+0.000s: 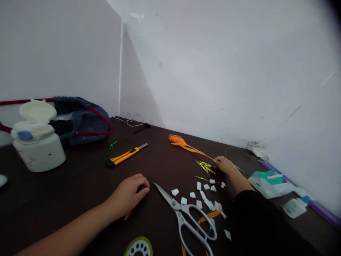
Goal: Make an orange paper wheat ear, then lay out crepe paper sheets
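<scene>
1. Right hand (223,164): fingertips pinched on the stem end of a feathery orange flower (183,144), which lies leftward across the dark brown tabletop (160,161). Thin stem; a hard tug might bend it.
2. Spiky yellow-green strips (205,166) lie just beside that hand; a sweeping wrist could scatter them and the small white scraps (183,201).
3. Left hand (131,193): loosely curled, narrow gap; nothing visible inside from where I stand. Silver metal scissors (174,204), tip just beside its fingertips; reaching rightward risks a prick.
4. Yellow-and-black utility knife (126,156), blade out: another cut risk.
</scene>
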`<state>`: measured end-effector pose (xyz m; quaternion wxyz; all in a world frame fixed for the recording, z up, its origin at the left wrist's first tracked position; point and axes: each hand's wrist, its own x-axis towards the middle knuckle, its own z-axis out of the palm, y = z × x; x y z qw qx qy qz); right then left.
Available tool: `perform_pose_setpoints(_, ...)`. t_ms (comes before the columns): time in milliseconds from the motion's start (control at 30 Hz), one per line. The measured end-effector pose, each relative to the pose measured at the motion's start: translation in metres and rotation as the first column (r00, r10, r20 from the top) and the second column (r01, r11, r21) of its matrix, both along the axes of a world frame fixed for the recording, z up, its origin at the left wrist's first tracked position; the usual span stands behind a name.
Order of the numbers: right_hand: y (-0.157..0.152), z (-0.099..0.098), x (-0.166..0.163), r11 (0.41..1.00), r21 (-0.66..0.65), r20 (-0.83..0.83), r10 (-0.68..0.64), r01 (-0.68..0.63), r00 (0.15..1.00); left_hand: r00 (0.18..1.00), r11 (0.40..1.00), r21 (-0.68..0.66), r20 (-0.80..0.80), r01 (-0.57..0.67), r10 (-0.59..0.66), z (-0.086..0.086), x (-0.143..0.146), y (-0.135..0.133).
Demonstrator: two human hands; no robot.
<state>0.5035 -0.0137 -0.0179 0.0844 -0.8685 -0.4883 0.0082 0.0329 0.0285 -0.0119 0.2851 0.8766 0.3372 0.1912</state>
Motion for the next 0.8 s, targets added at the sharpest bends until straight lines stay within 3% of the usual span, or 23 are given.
perform_pose_setpoints(267,0.007,0.002,-0.004,0.999,-0.039,0.093,-0.008,0.011,0.996,1.000,1.000,-0.005,0.006,0.004,-0.004,-0.001,-0.001,0.001)
perform_pose_setpoints(433,-0.002,0.023,-0.025,0.998,0.030,0.170,0.043,-0.049,0.985,1.000,1.000,-0.007,0.008,-0.006,0.006,0.001,-0.001,0.001)
perform_pose_setpoints(567,-0.026,0.039,-0.076,0.964,0.021,0.124,0.259,-0.264,0.958,1.000,1.000,0.014,0.017,0.017,-0.017,0.003,-0.001,-0.003)
perform_pose_setpoints(667,-0.059,0.040,-0.135,0.870,0.006,0.042,0.492,-0.493,0.869,0.999,0.998,0.041,0.022,0.041,-0.042,0.001,-0.001,-0.004)
perform_pose_setpoints(800,-0.108,0.039,-0.212,0.791,0.030,-0.010,0.611,-0.611,0.792,0.997,0.994,0.083,0.029,0.066,-0.068,0.000,0.001,-0.004)
